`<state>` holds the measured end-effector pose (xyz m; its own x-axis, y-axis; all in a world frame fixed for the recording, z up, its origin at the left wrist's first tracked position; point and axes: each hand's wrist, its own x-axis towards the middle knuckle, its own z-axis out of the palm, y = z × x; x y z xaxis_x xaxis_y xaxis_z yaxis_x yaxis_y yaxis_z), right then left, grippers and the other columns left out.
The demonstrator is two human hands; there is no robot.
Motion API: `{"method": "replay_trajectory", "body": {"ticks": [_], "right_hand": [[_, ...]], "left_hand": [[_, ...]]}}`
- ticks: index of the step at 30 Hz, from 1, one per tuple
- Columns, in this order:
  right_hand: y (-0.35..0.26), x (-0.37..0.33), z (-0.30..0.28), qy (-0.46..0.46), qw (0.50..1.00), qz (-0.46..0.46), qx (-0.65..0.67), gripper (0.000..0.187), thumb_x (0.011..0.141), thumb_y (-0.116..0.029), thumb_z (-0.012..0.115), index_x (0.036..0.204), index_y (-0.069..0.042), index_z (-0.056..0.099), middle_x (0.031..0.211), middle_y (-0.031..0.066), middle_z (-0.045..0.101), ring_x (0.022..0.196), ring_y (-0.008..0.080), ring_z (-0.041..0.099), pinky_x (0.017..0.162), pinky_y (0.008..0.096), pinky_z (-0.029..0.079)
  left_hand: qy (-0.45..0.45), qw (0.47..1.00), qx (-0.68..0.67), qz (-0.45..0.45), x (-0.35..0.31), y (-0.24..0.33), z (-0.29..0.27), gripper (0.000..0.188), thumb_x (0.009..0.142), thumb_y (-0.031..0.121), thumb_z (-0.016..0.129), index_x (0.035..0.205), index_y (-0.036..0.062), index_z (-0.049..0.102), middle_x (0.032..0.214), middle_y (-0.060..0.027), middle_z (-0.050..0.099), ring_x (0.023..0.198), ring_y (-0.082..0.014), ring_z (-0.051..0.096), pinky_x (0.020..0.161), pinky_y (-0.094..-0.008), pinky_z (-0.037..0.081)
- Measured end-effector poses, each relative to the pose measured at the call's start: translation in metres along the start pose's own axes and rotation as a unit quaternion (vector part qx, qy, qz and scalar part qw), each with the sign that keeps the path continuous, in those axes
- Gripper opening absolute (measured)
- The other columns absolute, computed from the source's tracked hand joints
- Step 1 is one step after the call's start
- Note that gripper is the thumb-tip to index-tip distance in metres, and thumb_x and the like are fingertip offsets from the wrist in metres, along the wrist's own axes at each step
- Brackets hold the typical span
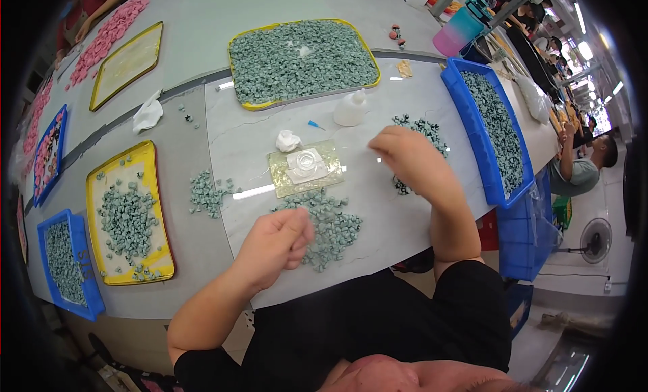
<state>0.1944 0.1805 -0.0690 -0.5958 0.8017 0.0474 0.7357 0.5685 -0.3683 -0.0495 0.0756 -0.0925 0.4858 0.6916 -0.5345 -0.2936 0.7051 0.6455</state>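
Where the bench begins at the far left, a blue bin (94, 284) of green pieces stands beside a yellow tray (162, 230), which carries a looser scatter of them. Right of that tray lies a small heap (206, 195), well apart from the person's left hand (272, 247). This hand is curled, thumb against the bent fingers, and whether a piece is pinched there cannot be made out. Just to its right spreads the pile (335, 228) of green pieces, partly hidden by the knuckles; of the two hands, the left is clearly the nearer to it. Beyond the pile, farther from the body, is a pad (331, 155) whose long axis runs roughly left to right, with a round clear dish (306, 160) on it, between the hands. Behind the pad are a tissue (288, 141), a blue tip (314, 124) and, farther right, a white bottle (349, 111). The right hand (413, 161) reaches in right of the dish, thumb and fingertips drawn together and pointing left toward it; anything between them is too small to tell. Dark-edged pieces (424, 130) lie partly behind this hand, with another blue container (467, 145) at their right.
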Motion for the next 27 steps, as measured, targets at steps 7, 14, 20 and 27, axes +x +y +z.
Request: {"method": "replay_trajectory", "body": {"ticks": [7, 14, 20, 27], "right_hand": [[0.026, -0.003, 0.003, 0.002, 0.980, 0.130, -0.150, 0.012, 0.073, 0.001, 0.054, 0.085, 0.002, 0.057, 0.081, 0.0158, 0.056, 0.083, 0.0328, 0.054, 0.075, 0.0383, 0.044], [0.022, -0.001, -0.008, 0.061, 0.981, 0.102, -0.153, 0.012, 0.072, 0.001, 0.053, 0.084, 0.002, 0.053, 0.083, 0.0157, 0.055, 0.083, 0.0327, 0.053, 0.073, 0.0386, 0.043], [0.017, 0.003, -0.007, -0.001, 0.983, 0.114, -0.143, 0.016, 0.069, 0.005, 0.053, 0.084, 0.001, 0.053, 0.084, 0.0157, 0.051, 0.080, 0.0321, 0.052, 0.071, 0.0377, 0.044], [-0.019, -0.010, -0.035, 0.095, 0.995, 0.014, 0.038, 0.015, 0.069, 0.006, 0.056, 0.083, 0.000, 0.053, 0.089, 0.0130, 0.050, 0.083, 0.0302, 0.054, 0.073, 0.0347, 0.045]], "left_hand": [[0.049, 0.990, -0.121, 0.059, 0.004, 0.015, 0.005, 0.017, 0.094, 0.015, 0.040, 0.096, 0.0012, 0.050, 0.075, -0.0013, 0.042, 0.054, -0.0064, 0.033, 0.043, -0.0192, 0.026], [0.088, 0.975, -0.124, 0.160, 0.004, 0.018, 0.008, 0.012, 0.091, 0.010, 0.047, 0.099, 0.0019, 0.050, 0.081, -0.0037, 0.050, 0.056, -0.0052, 0.035, 0.046, -0.0179, 0.029], [0.104, 0.965, -0.151, 0.186, 0.002, 0.018, 0.010, 0.011, 0.089, 0.010, 0.050, 0.097, 0.0025, 0.050, 0.080, -0.0037, 0.050, 0.055, -0.0049, 0.035, 0.045, -0.0176, 0.028], [0.080, 0.979, -0.133, 0.131, -0.020, 0.028, 0.042, 0.011, 0.087, 0.008, 0.054, 0.096, 0.0033, 0.050, 0.075, -0.0006, 0.048, 0.054, -0.0054, 0.036, 0.046, -0.0195, 0.028]]}}
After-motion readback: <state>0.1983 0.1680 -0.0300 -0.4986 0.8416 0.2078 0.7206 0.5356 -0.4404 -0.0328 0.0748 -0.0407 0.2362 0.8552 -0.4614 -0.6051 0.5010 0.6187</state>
